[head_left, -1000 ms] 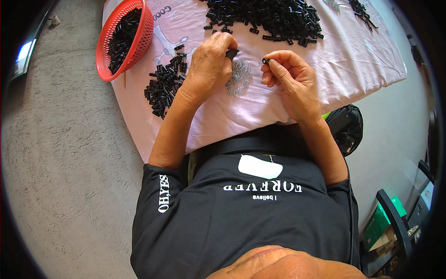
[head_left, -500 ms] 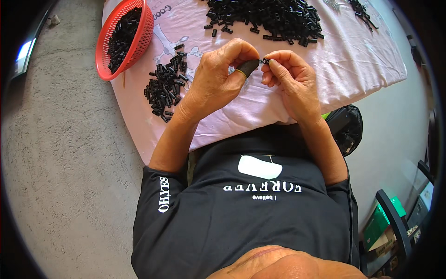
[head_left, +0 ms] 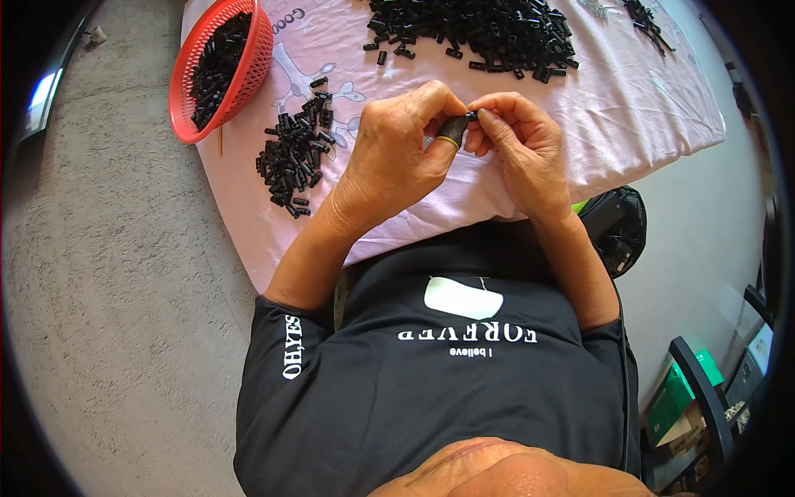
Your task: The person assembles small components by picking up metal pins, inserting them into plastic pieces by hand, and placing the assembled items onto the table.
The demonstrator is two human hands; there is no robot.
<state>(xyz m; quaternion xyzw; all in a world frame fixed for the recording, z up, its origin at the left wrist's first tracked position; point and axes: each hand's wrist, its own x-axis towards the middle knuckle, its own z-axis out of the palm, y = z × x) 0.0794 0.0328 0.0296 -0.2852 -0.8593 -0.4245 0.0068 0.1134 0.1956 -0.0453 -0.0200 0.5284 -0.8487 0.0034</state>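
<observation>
Left hand point(head_left: 396, 147), apart from right hand point(head_left: 527, 139) one second ago, now meets it above pink-covered desk point(head_left: 629, 124). Small black part point(head_left: 472, 117) between both hands' fingertips: right grip pinched closed on it; left fingertips nearly together beside it, cannot tell whether gripping.

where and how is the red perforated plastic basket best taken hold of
The basket is probably best gripped by its near-right rim, with the left hand coming from the right, thumb over the top: that perforated outer wall faces the person, uncovered, while small black tubular parts lie inside.
</observation>
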